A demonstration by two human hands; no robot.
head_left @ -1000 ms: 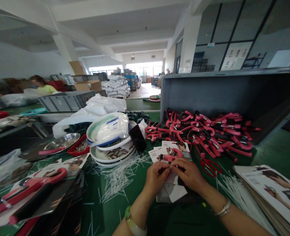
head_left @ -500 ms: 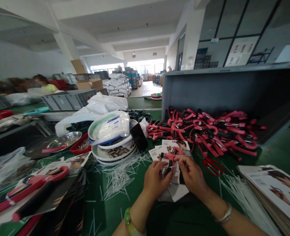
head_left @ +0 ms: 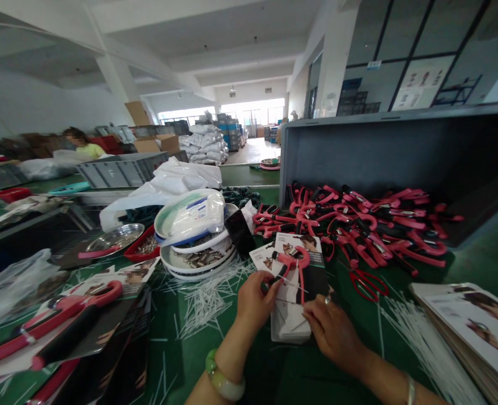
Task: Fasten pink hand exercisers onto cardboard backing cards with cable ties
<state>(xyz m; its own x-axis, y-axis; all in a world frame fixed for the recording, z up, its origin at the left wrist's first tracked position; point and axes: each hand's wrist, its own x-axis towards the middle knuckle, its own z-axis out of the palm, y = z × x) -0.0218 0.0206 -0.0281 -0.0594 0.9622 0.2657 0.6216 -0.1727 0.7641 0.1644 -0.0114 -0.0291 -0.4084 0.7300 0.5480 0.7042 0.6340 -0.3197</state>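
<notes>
Pink pliers (head_left: 291, 260) with black grips lie spread on a printed backing card (head_left: 316, 270), their jaws toward the far side. My left hand (head_left: 255, 301) is closed, its thumb and fingers pinching the left grip. My right hand (head_left: 335, 326), a ring on one finger, is closed with fingertips at the card's lower right edge, beside the other handle's end. What those fingertips hold is hidden. A thin white cable tie (head_left: 296, 286) crosses between the handles. Under the card is a stack of white-edged cards (head_left: 291, 332).
A tipped grey crate (head_left: 358, 149) spills many pink pliers (head_left: 371, 225) at the right. Red-handled scissors (head_left: 367, 284), loose cable ties (head_left: 209, 304) and a card stack (head_left: 472, 320) lie around. Stacked trays (head_left: 198, 261), a phone (head_left: 239, 233) and carded pliers (head_left: 71, 315) are leftward.
The pliers have come down flatter onto the card, their handles now spread. My right hand has moved from beside the pliers' head down to the card's lower edge; my left hand shifted slightly left.
</notes>
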